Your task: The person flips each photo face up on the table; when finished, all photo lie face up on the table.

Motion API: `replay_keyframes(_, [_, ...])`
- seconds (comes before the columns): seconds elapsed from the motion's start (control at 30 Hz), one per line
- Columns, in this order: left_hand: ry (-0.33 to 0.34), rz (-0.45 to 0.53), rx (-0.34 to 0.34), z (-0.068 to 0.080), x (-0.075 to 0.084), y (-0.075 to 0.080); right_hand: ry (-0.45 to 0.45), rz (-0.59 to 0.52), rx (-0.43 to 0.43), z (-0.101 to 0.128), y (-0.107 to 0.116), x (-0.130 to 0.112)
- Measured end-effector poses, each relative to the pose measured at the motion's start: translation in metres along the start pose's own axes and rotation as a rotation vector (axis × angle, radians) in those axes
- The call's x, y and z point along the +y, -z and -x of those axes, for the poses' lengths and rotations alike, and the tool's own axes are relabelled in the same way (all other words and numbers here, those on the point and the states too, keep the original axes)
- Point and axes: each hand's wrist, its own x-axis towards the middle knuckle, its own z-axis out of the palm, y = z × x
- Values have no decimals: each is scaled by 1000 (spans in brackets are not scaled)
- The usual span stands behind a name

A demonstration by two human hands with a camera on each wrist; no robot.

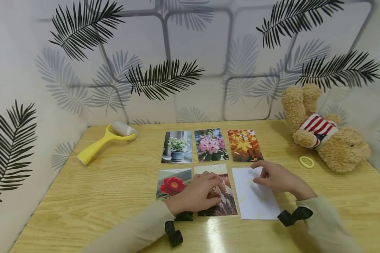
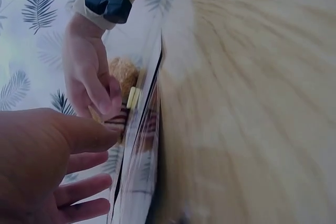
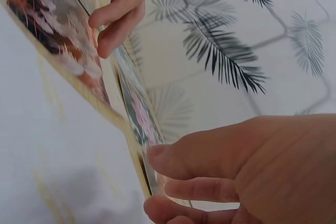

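Observation:
My left hand (image 1: 197, 192) is over a picture card of reddish grass (image 1: 230, 202), palm down with fingers relaxed. It partly covers that card and the red flower card (image 1: 172, 185) beside it. To the right, my right hand (image 1: 278, 177) is above a blank white card (image 1: 251, 203) with its fingers loosely bent and holding nothing. Behind them lies a row of cards: a potted plant (image 1: 177, 146), pink blossoms (image 1: 211, 144) and orange autumn leaves (image 1: 244, 144). In the right wrist view, the right thumb and fingers (image 3: 194, 156) stand apart. I cannot tell whether either hand touches a card.
A yellow-handled lint roller (image 1: 96, 147) lies at the back left of the wooden table (image 1: 107, 196). On the right, a teddy bear (image 1: 345, 147) in a striped top lies on its side, with a yellow ring (image 1: 306, 162) near it. Leaf-patterned cloth (image 1: 190, 102) hangs behind the table.

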Motion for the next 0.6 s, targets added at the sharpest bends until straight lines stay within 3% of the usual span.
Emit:
replay_keyframes(0.17, [-80, -21, 23, -24, 15, -11, -67, -41, -10, 4, 6, 12])
replay_keyframes(0.27, [-102, -51, -30, -36, 22, -14, -96, -52, -17, 4, 6, 17])
replay_keyframes(0.4, [-80, -108, -132, -45, 28, -20, -107, -28, -15, 1, 6, 25])
replay_keyframes(0.6, [-58, -141, -154, -48, 32, -26, -124, -1, 21, 2, 7, 33])
